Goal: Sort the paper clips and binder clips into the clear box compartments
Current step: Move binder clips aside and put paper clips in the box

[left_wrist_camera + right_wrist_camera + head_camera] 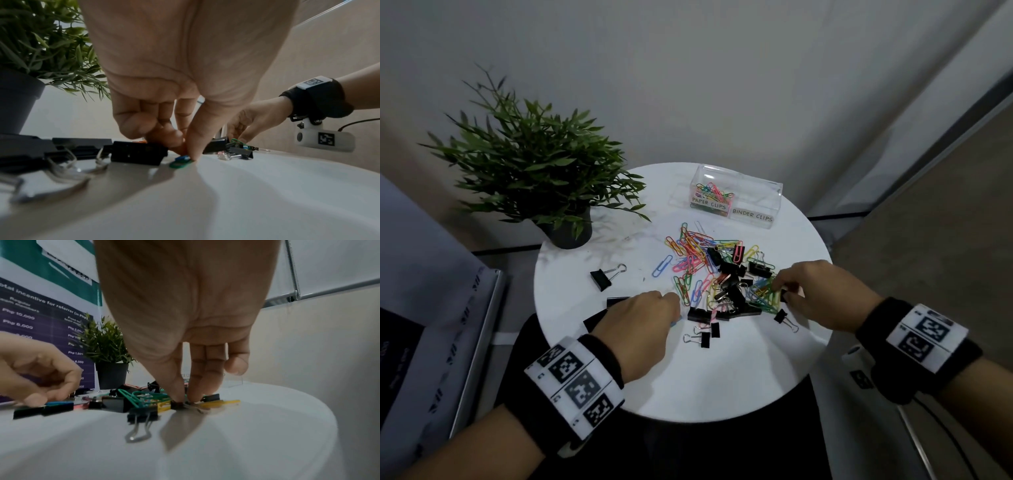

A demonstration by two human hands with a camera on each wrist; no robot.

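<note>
On the round white table [739,377] lies a mixed pile of coloured paper clips [693,251] and black binder clips [734,294]. At the back stands the clear box [736,198]; its left compartment, labelled PAPER CLIPS, holds coloured clips, and the BINDER CLIPS compartment on the right looks empty. My left hand [677,310] is at the pile's left edge; in the left wrist view its thumb and forefinger [188,154] pinch blue and green paper clips [180,161] on the table. My right hand [782,291] is at the pile's right edge, pinching a small black binder clip [178,404].
A potted plant [544,178] stands at the table's back left. A lone binder clip [602,278] lies left of the pile, and more binder clips [705,334] lie near the front. A printed poster [414,342] leans at the far left. Walls close in behind.
</note>
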